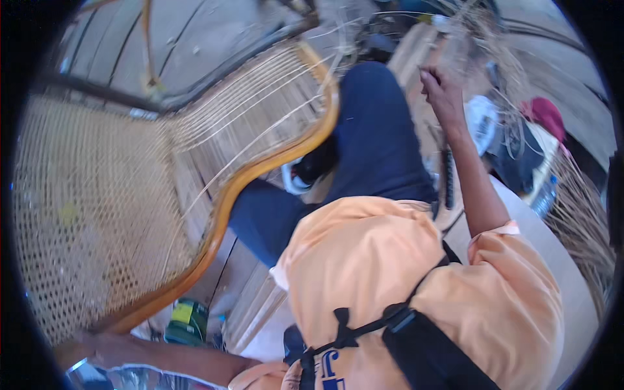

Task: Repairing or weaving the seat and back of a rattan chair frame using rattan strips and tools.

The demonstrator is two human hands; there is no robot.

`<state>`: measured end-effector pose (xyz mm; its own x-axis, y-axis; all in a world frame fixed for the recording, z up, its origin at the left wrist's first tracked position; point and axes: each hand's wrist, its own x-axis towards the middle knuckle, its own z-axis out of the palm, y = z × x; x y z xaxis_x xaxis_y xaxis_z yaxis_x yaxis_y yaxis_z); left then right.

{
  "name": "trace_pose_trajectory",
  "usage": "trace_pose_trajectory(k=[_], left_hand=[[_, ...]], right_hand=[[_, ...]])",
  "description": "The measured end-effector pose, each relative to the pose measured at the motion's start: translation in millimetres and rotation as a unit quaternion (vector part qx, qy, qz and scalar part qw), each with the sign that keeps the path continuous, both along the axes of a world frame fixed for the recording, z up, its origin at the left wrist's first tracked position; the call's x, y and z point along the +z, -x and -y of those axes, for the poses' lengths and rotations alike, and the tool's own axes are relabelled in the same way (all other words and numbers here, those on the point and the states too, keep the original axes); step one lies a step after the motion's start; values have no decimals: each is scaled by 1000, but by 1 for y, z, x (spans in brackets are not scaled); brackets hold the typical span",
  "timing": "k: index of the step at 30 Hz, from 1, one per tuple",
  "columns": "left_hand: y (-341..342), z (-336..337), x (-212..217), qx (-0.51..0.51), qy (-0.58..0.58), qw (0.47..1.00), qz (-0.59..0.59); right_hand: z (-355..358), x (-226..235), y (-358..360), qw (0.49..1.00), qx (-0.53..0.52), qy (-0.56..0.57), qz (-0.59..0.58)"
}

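A chair with a curved, honey-coloured wooden frame (218, 224) lies across my left side. Woven cane (97, 188) fills its lower-left panel, while the upper section has parallel cane strands (237, 88) with gaps between them. One long loose strand (250, 132) runs diagonally over that section. My left hand (84, 351) is at the frame's lower-left end, smeared and dark, its fingers not distinguishable. Raised past my knee on the right, my right hand (442, 91) is closed with curled fingers; whether a thin strand is in them does not show.
Bundles of loose cane fibres (578, 214) lie at the far right, near a pink cloth-like thing (546, 117) and a clear plastic bottle (545, 198). A green container (187, 322) stands below the chair frame. Wooden planks (123, 52) form the floor.
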<state>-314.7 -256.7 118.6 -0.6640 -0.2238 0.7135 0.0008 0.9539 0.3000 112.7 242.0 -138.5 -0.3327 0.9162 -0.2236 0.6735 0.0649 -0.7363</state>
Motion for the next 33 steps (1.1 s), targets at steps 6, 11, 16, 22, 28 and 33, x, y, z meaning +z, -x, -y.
trace_pose_trajectory(k=[6,11,16,22,28,33], left_hand=[[-22,-61,-19,-97,-95,989,-55],[10,6,-6,-46,2,999,-6],[-22,-45,-24,-229,-202,950,-62],[-39,-67,-23,-291,-229,927,-60],[-37,-74,-26,-353,-250,901,-44],[-43,-68,-24,-322,-210,923,-18]], right_hand=[[52,-14,-122,970,5,-81,228],[85,-19,-141,952,51,-76,291],[75,26,-151,960,-107,39,256],[111,146,53,896,-102,273,-335],[238,43,223,685,15,660,-308],[316,7,284,658,-74,697,-276]])
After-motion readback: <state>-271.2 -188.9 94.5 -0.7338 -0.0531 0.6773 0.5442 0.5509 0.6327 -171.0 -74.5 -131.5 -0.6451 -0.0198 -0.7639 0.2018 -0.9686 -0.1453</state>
